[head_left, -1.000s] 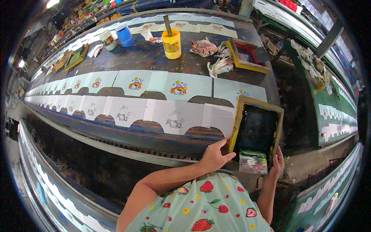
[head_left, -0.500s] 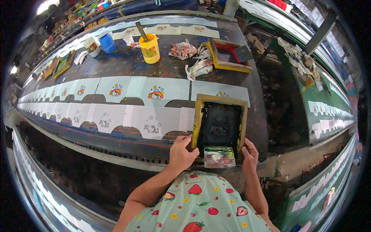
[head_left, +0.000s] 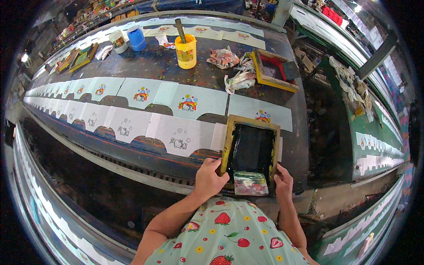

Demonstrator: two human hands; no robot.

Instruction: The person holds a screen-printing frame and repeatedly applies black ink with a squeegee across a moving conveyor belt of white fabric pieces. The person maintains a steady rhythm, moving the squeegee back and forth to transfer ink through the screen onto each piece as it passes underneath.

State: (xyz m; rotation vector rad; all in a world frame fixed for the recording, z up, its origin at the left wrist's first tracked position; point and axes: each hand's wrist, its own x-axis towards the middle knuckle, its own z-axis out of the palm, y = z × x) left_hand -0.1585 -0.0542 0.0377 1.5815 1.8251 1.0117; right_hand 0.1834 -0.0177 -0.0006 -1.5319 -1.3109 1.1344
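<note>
My left hand (head_left: 210, 177) grips the left side of a yellow-stained wooden screen frame (head_left: 253, 120), and my right hand (head_left: 283, 181) grips its right side. The frame has a dark mesh and lies over the right end of a row of pale pink fabric pieces (head_left: 163, 128) with grey outline prints. A paint-smeared squeegee (head_left: 250, 184) rests inside its near end. Behind runs a row of pale blue pieces (head_left: 205, 99) with colourful rainbow prints.
A yellow paint bucket (head_left: 185, 55) with a stick, a blue bucket (head_left: 137, 40), crumpled rags (head_left: 223, 58) and another frame (head_left: 276, 86) sit farther back on the dark table (head_left: 132, 66). A green table (head_left: 366, 172) stands at right, beyond a dark gap.
Both hands and the frame have moved leftward in the picture and squared up over the pink row. The view has shifted a little. Both hands keep hold of the frame.
</note>
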